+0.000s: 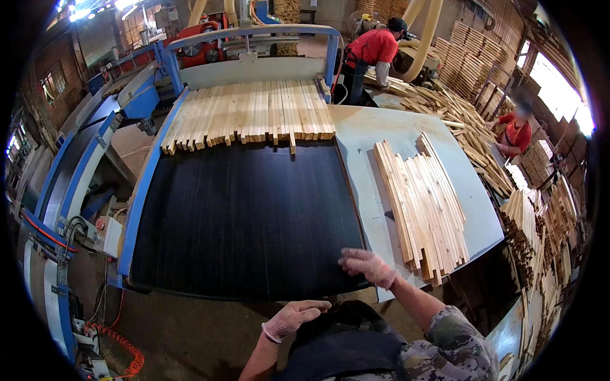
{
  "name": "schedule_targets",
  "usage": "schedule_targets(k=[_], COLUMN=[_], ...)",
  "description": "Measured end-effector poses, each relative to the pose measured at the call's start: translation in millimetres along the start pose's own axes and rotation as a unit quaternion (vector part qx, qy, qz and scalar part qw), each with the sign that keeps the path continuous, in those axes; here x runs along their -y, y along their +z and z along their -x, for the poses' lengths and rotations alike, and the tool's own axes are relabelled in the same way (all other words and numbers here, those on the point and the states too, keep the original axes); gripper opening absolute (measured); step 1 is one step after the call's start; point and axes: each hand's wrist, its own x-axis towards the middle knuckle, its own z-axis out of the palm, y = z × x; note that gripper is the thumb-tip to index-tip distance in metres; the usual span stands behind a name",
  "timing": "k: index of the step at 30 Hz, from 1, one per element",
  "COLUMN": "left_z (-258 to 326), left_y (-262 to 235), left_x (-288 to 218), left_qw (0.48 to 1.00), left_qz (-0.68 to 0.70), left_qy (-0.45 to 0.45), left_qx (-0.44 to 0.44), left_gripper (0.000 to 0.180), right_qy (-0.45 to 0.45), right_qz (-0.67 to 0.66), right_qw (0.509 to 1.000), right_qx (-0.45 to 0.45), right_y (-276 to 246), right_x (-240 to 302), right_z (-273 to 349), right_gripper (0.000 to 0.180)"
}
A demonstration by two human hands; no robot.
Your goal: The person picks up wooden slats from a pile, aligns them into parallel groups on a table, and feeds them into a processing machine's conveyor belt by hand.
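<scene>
My right hand (368, 267), in a pale knitted glove, is over the near right corner of the black conveyor belt (248, 219). Its fingers stretch left and hold nothing. Close to my body, just off the belt's near edge, my gloved left hand (295, 319) points right with fingers extended and nothing visible in it. A row of wooden strips (248, 114) lies side by side across the belt's far end, one strip jutting toward me. To the right, a bundle of loose wooden strips (426, 209) rests on a pale blue table (362, 136), beyond my right hand.
A blue machine frame (251, 32) spans the belt's far end. On the left stand a blue-edged conveyor (76, 162) and a control box (108, 235). Two co-workers in red, one person (368, 51) bending and another person (516, 130), are near a heap of strips (470, 136).
</scene>
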Motion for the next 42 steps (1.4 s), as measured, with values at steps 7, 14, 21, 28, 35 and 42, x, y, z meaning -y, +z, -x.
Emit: schedule_targets(k=[7,14,21,28,35,42], left_z=[-37,-65,-106,-131,-154,-222], left_y=[36,95,193,291,307,311], left_x=[5,31,55,76,53,42], left_qw=[0.99,0.985,0.972,0.99,0.968,0.913], left_qz=[-0.089,-0.049,-0.146,-0.134,-0.246,-0.379], left_qy=[-0.071,-0.125,-0.093,0.029,0.045,-0.048], left_qx=[0.078,0.109,0.158,0.016,-0.03,0.142], left_gripper=[0.058,0.048,0.041,0.04,0.043,0.06], right_qy=[0.077,0.071,0.057,0.063,-0.022,0.063], right_qz=[0.041,0.088,0.019,-0.121,-0.058,0.088], right_qw=[0.986,0.979,0.996,0.986,0.978,0.977], right_qx=[0.143,0.173,0.063,-0.1,-0.201,-0.183], right_y=[11,-28,-98,-151,-222,-295], right_x=[-31,-68,-162,-215,-185,-95], right_z=[75,143,249,348,352,304], right_gripper=[0.062,0.065,0.064,0.057,0.044,0.052])
